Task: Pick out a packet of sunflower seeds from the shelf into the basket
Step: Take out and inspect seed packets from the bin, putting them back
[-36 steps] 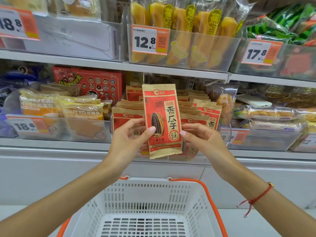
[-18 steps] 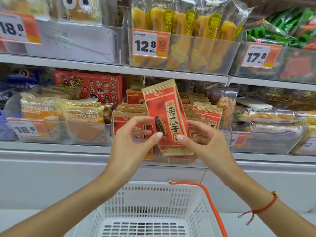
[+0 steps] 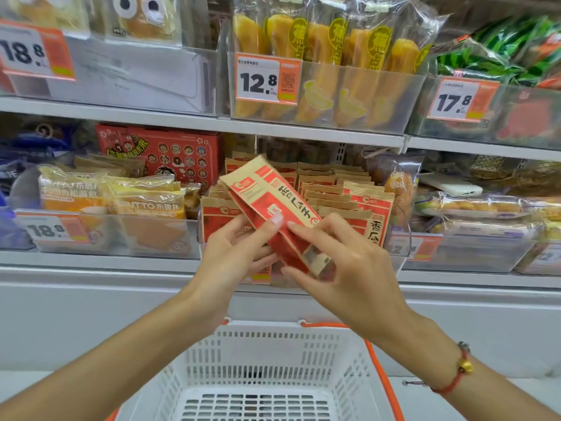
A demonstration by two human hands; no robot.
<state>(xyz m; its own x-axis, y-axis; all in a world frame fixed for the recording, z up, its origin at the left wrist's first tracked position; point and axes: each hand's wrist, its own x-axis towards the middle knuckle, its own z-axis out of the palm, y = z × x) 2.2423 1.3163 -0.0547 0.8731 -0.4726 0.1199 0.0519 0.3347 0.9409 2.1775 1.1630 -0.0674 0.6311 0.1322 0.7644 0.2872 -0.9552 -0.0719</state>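
Note:
A red and tan packet of sunflower seeds [image 3: 267,202] is held in front of the middle shelf, tilted with its top to the upper left. My left hand [image 3: 233,253] grips its left edge with the thumb on the front. My right hand [image 3: 343,268] pinches its lower end, fingers wrapped around the bottom. Both hands are above the white basket [image 3: 273,354] with orange handles, which has nothing inside. Behind the hands, several more sunflower seed packets [image 3: 349,196] stand in rows in a clear bin.
Bread packs [image 3: 142,202] fill a bin at the left, a red box [image 3: 170,153] behind them. The upper shelf [image 3: 303,129] carries yellow pastry packs [image 3: 328,56] and price tags. Wrapped snacks [image 3: 473,208] lie at the right. A white cabinet front [image 3: 91,314] runs below.
The packet went from upright and facing me to tilted and turned, its top swinging to the upper left. My right hand slid down to its bottom end. Both hands sit slightly lower.

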